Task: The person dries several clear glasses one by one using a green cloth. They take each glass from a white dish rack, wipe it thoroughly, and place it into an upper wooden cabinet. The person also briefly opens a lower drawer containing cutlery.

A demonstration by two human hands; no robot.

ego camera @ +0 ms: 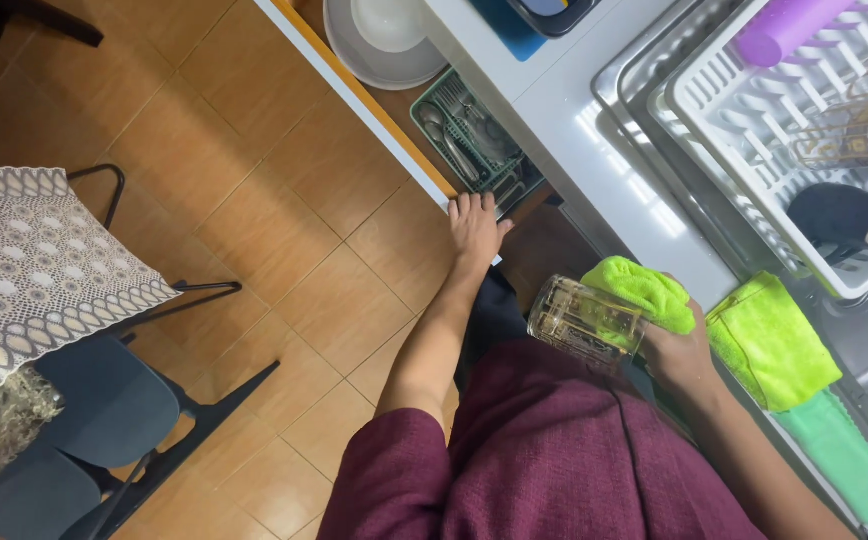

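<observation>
- Drawer (374, 110) far left, pulled open w/ plates + cutlery tray (474, 140) inside; nothing stowed from hand yet, by the look.
- Rack (754, 110) far right holds more items, so prob. drying left.
- Cloth (644, 290) wrapped on glass (586, 322), near centre.
- Right hand (679, 350) grips glass + cloth; left hand (476, 225) flat on drawer edge, gripping nothing.

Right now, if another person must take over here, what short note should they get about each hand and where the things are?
Left hand: open, resting on the front edge of the pulled-out drawer, beside the green cutlery tray.
Right hand: holds a clear glass together with a yellow-green cloth.
Nearby: a second yellow-green cloth lies on the counter edge; the white dish rack has glassware in it.
Done: drawer is open, glass is in hand.
Left: the glass is not set down anywhere yet; the drawer is not closed.
</observation>
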